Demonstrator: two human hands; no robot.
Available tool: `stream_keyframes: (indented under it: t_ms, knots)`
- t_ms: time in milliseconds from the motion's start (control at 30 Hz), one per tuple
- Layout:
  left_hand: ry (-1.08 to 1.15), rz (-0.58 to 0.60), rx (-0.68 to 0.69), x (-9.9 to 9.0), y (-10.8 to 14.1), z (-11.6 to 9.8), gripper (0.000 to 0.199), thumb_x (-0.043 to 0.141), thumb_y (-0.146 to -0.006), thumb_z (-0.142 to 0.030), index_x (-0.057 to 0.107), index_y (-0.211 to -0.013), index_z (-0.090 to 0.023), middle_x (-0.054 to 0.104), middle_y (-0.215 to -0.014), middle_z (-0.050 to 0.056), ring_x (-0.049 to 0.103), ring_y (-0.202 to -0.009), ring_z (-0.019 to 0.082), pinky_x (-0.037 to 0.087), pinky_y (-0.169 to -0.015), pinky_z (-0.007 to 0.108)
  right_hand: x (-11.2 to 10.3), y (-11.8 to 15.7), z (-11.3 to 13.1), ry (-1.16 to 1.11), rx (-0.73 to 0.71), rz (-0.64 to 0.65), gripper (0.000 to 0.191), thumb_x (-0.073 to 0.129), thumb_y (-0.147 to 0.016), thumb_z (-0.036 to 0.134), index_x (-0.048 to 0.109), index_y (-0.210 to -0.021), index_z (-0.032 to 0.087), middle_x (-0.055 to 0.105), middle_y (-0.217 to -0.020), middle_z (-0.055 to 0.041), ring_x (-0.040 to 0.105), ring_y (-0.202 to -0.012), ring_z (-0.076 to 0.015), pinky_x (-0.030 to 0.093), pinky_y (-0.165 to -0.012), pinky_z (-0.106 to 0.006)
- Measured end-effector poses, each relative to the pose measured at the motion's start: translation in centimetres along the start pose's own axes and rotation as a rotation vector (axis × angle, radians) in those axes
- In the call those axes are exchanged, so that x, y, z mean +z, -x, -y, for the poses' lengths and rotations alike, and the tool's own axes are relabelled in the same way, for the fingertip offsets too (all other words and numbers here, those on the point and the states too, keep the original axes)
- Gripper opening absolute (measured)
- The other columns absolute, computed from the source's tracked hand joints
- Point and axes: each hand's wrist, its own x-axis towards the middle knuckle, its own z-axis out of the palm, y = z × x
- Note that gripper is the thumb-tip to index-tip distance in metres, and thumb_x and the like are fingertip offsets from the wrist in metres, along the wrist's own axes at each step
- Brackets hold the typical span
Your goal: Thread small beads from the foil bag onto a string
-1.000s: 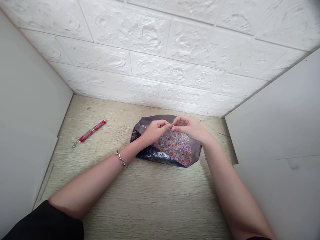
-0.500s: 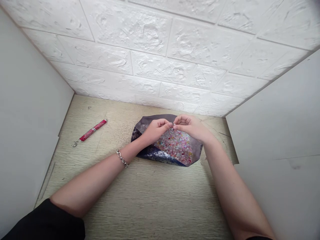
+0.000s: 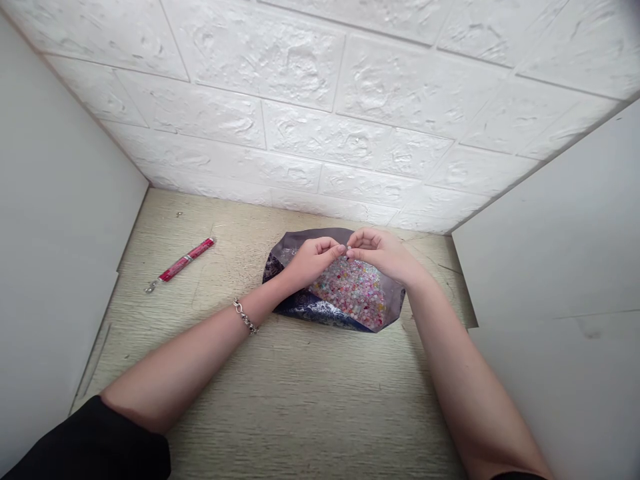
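Observation:
Many small pink, white, red and yellow beads [image 3: 353, 293] lie in a dark fabric pouch [image 3: 330, 315] with a silvery blue pattern on its folded-down side. Above them, my left hand [image 3: 314, 261] is closed in a pinch of thumb and forefinger; whatever sits in it is too small to make out. My right hand [image 3: 381, 253] pinches a tiny pale bead [image 3: 349, 249], its thumb and forefinger almost touching the left fingertips. Any thread or needle between the two hands is too fine to see. A chain bracelet [image 3: 244, 316] circles my left wrist.
To the left on the wood-grained table [image 3: 280, 400] lies a red tube-like item [image 3: 187, 259] with a shiny metal end piece. A tiny metal bit [image 3: 179, 214] is behind it. A white brick-patterned wall [image 3: 300, 133] closes the back, with pale panels at both sides.

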Motion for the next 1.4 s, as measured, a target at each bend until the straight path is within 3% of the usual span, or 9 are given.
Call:
stream_keyframes:
  t_ms: [1400]
  knots:
    - [0.005, 0.004, 0.026, -0.05, -0.11, 0.11, 0.027, 0.051, -0.073, -0.038, 0.053, -0.064, -0.013, 0.038, -0.049, -0.006, 0.027, -0.043, 0.003, 0.02, -0.043, 0.019, 0.37, -0.17, -0.24, 0.009, -0.009, 0.014, 0.014, 0.062, -0.064, 0.021, 0.053, -0.073, 0.018, 0.055, -0.065, 0.0034, 0.051, -0.063, -0.0097, 0.037, -0.06, -0.024]
